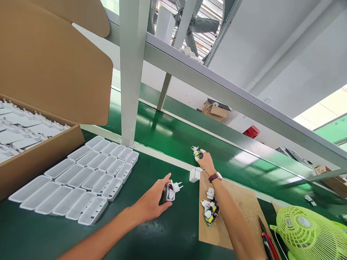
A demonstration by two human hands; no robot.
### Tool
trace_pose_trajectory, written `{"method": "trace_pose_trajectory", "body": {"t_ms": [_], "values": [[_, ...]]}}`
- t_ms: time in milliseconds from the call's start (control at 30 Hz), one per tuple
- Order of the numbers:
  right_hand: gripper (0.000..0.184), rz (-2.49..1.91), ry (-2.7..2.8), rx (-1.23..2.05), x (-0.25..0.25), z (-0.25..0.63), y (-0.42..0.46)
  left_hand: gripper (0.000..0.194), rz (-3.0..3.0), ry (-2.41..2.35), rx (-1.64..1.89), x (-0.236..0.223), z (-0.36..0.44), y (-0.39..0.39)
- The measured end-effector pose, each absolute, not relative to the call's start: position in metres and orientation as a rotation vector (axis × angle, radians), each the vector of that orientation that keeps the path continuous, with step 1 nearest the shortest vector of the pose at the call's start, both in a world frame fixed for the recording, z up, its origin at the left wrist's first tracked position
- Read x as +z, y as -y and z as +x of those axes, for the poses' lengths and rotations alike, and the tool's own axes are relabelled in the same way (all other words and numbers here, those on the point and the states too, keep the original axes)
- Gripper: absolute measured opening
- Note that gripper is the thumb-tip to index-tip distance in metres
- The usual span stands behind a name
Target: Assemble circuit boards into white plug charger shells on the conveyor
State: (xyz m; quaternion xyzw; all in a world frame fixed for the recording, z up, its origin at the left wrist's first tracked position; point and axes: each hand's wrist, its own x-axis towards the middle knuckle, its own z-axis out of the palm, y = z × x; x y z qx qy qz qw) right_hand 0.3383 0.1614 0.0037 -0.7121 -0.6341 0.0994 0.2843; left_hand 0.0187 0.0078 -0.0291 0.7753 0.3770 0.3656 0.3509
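Note:
My left hand (151, 202) is curled around a small white charger housing (170, 194) that stands with its open end up. A white two-pin plug piece (176, 186) sticks out at its top, and wires show inside. Further off, my right hand (206, 163) pinches a small circuit board (198, 154) with a white plug piece at its end, over the green conveyor belt. Just left of the right wrist stands another white housing (194, 174). Below that wrist, several loose circuit boards (210, 213) with plug pieces lie heaped on a cardboard sheet (241, 202).
Rows of open white housings (89, 177) cover the left of the green table (151, 238). Behind them is a cardboard box (43, 144) of white parts. Red-and-black pliers (267, 238) and a lime-green fan (306, 231) are at right. A metal post (131, 72) rises behind.

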Motion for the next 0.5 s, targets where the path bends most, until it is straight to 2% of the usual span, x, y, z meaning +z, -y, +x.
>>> {"method": "trace_pose_trajectory", "body": {"t_ms": [200, 367, 500], "values": [[0.057, -1.973, 1.582, 0.245, 0.008, 0.382, -0.088, 0.093, 2.025, -0.981, 0.913, -0.03, 0.02, -0.01], [0.048, -2.006, 1.595, 0.28, 0.006, 0.392, -0.01, 0.088, 2.01, -1.012, 0.894, -0.03, 0.024, -0.012], [0.041, -1.865, 1.743, 0.201, 0.029, 0.371, 0.025, 0.092, 1.951, -1.061, 0.871, -0.028, 0.027, -0.011]]}}
